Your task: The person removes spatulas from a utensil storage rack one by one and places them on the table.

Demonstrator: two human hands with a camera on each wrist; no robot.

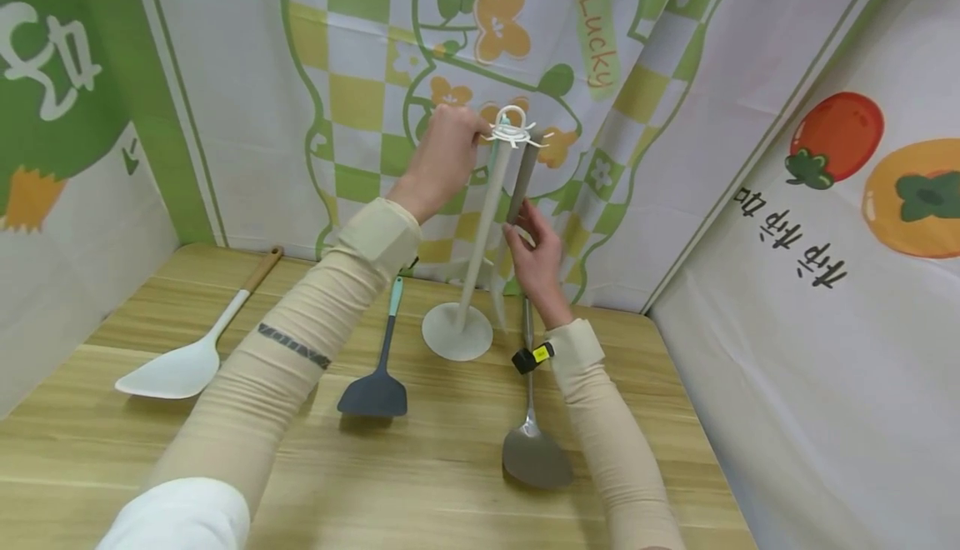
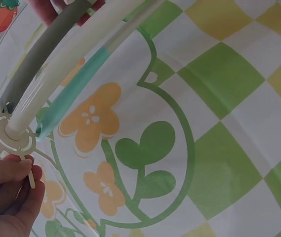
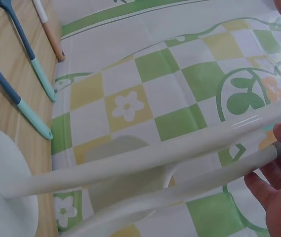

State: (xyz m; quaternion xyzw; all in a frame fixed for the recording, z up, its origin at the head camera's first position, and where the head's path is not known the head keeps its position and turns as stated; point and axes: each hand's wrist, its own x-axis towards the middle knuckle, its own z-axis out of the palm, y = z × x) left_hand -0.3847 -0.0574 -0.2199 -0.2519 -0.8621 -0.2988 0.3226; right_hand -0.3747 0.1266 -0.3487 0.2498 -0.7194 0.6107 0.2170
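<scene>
Head view: a white utensil rack [image 1: 483, 233] stands upright on the wooden surface [image 1: 420, 492], reached by both hands. The grip of the left hand [image 1: 442, 154] pinches one hook [image 2: 32, 180] of the rack's top ring; the grip of the right hand [image 1: 538, 258] pinches a grey-handled utensil [image 1: 527, 171] that hangs there, near the lower end of its handle. A mint-handled utensil [image 2: 73, 94] hangs from another hook (left wrist view). On the surface, from left to right, lie a wood-handled white turner [image 1: 176, 369], a dark spatula [image 1: 373, 394] and a metal turner [image 1: 536, 457].
</scene>
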